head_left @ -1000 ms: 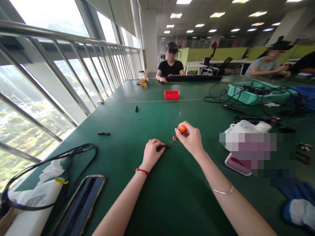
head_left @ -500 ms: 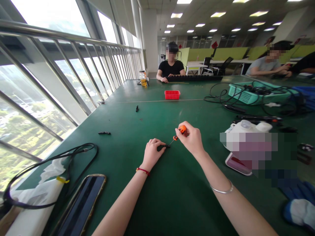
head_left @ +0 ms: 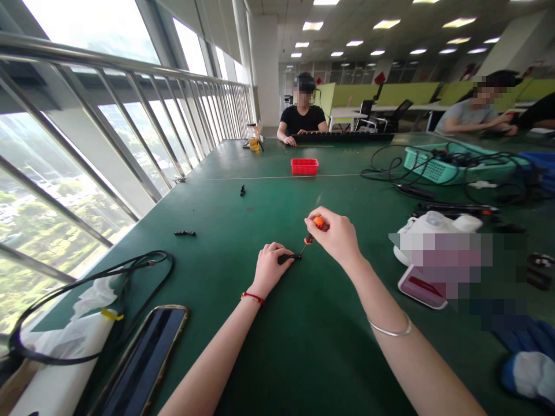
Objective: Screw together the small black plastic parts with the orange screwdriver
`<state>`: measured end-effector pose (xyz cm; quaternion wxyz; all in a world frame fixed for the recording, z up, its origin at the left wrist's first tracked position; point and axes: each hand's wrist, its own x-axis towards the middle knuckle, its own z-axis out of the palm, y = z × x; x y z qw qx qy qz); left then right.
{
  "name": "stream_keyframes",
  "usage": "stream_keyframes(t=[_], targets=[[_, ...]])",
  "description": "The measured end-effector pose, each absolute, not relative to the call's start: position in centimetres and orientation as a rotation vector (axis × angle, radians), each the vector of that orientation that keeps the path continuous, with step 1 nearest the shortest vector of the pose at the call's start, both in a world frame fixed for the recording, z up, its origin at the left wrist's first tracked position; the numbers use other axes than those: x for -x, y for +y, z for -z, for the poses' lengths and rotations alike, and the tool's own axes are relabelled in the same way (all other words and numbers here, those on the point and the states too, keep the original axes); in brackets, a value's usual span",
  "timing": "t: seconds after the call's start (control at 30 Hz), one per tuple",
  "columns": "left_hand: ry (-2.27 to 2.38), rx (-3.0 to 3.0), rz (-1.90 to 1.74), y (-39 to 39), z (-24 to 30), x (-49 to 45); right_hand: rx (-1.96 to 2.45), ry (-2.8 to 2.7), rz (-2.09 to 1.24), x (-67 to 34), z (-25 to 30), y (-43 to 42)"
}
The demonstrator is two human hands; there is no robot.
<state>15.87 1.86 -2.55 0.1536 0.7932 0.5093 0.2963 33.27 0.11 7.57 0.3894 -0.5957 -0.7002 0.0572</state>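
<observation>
My left hand (head_left: 269, 267) rests on the green table (head_left: 303, 346) with its fingers closed on a small black part (head_left: 289, 257), pinning it down. My right hand (head_left: 337, 237) grips the orange handle of a small screwdriver (head_left: 313, 230). Its thin shaft slopes down and left, and the tip meets the black part. A red string circles my left wrist and a silver bangle my right forearm.
A phone (head_left: 143, 361) and a looped black cable (head_left: 87, 300) lie at the near left. Two loose black parts (head_left: 184, 233) (head_left: 242, 190) and a red bin (head_left: 304, 166) lie farther out. A white container (head_left: 433, 228), teal basket (head_left: 437, 164) and cables sit right. Two people sit at the far end.
My right hand has tilted the screwdriver handle more upright and closed further over it. My left hand holds the black part in the same place.
</observation>
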Motion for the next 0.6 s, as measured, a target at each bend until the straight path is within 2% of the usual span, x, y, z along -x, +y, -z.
stream_keyframes(t=[0.23, 0.43, 0.6], targets=[[1.445, -2.267, -0.755, 2.7, 2.3, -16.3, 1.502, -1.908, -0.219, -33.9, -9.3, 0.2], [1.470, -2.244, -0.851, 2.4, 2.6, -16.8, 1.568, -1.864, -0.333, -34.2, -9.2, 0.5], [1.450, -2.246, -0.860, 2.3, 2.7, -16.7, 1.509, -1.856, -0.303, -34.6, -8.9, 0.5]])
